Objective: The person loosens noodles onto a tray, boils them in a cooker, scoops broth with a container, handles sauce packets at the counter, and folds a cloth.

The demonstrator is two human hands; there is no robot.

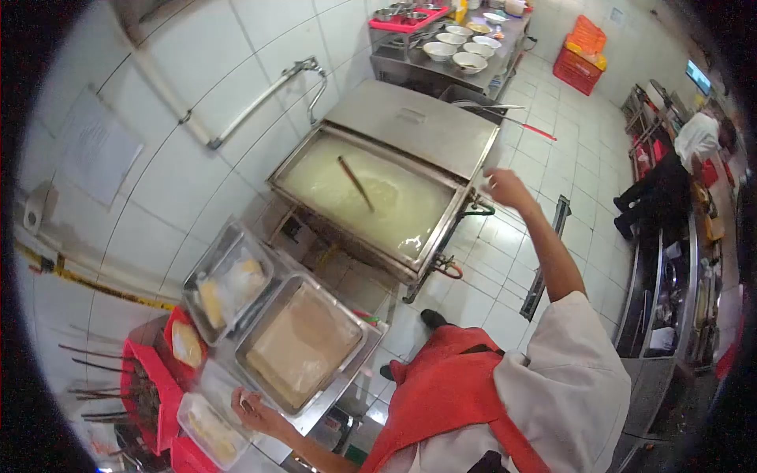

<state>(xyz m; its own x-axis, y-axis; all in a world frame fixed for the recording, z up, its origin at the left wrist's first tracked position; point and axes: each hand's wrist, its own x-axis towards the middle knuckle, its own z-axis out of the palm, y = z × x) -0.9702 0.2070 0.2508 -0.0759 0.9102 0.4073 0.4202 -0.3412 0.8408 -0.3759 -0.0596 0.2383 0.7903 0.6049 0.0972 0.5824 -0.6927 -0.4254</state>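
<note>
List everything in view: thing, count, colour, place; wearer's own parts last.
vat: 1, silver, centre
lid: 1, silver, upper centre
stick: 1, brown, in vat
trays: 2, silver, lower left
tub: 1, clear, bottom left
bins: at least 2, red, lower left
thin sticks: several, brown, left edge
pipe: 1, silver, left wall
paper: 1, whitish, left wall
bowls: several, white, far counter
small tray: 1, red, top centre
crate: 1, red, far floor
floor grate: 1, dark, centre right
co-worker: 1, white top, far right
shelf items: many, mixed, far right
apron: 1, red, bottom centre
shirt: 1, white, lower right
shoes: 2, dark, below centre
left grip: 1, bare, beside a tray
right grip: 1, bare, right of vat
</note>
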